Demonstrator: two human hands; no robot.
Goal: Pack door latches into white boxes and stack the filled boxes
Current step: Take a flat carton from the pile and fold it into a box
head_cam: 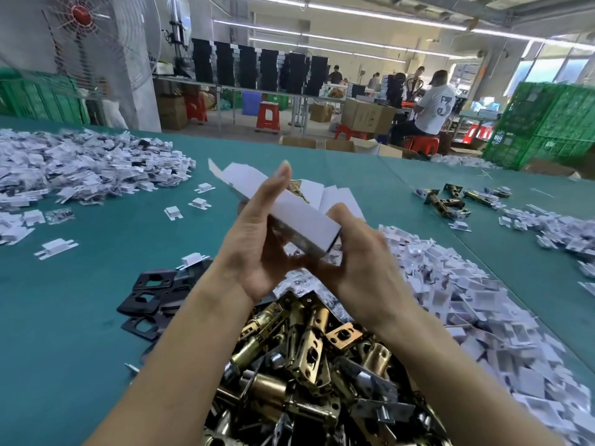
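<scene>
The person holds a long white cardboard box (pixel 302 217) up in the air, just above & behind the big heap of brass-coloured metal door latches (pixel 309 358). L hand (pixel 257 249) lies flat along the box's left side w/ fingers straight, pointing away. R hand (pixel 357 262) is curled round the box's near end, thumb on top; it looks a bit blurry. The far end of the box is open, flaps up, & one brass latch (pixel 297 189) pokes out there. The heap sits on the green counter (pixel 96 317), right under both arms. Flat black metal plates (pixel 151 297) lie just left of the heap. A wide pile of small white card pieces (pixel 476 304) runs along the heap's right side. Another white pile (pixel 80 165) is far off to the heap's left. A few loose latches (pixel 450 201) lie well apart, far right & behind the heap.
</scene>
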